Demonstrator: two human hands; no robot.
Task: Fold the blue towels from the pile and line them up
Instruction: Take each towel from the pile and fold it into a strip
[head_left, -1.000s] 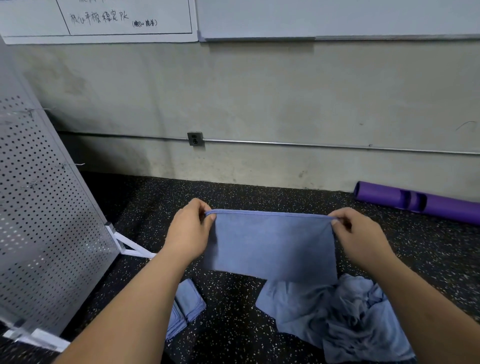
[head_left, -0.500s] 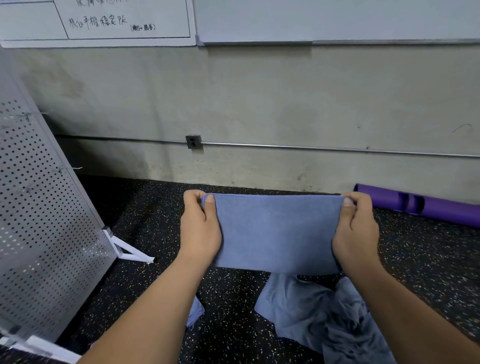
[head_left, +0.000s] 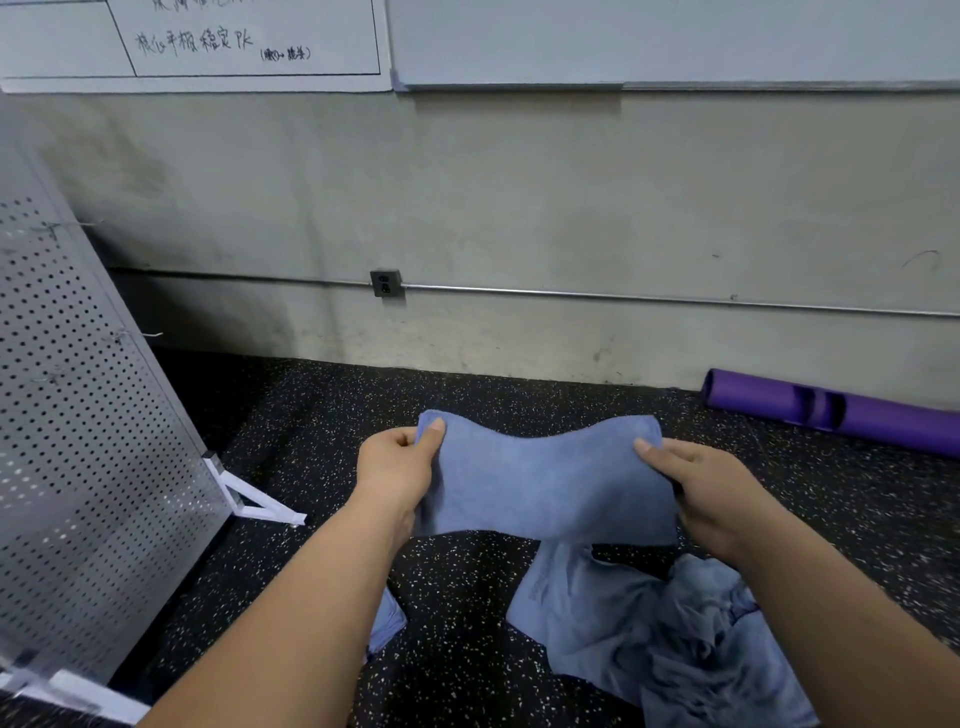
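Speckled floor (head_left: 467, 649) meets concrete wall (head_left: 519, 197); perforated panel (head_left: 78, 441) at its left edge, purple roller (head_left: 841, 410) far right. Left hand (head_left: 397, 467) and right hand (head_left: 711, 488) pinch a blue towel (head_left: 545, 483) above the pile (head_left: 649, 639).

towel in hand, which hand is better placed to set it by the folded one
Likely left: the left hand holds the towel nearer the folded towel; the right hand is above the pile.

Dim, flat, cool indoor light from above. Soft shadow band on pale concrete wall (head_left: 519, 208) just under white wall board (head_left: 675, 36). Deeper shade where dark speckled rubber floor (head_left: 291, 410) meets perforated grey metal panel (head_left: 78, 441). Wide-angle bending at left edge. Blue terry towel (head_left: 545, 483) slightly soft, weave unresolved.
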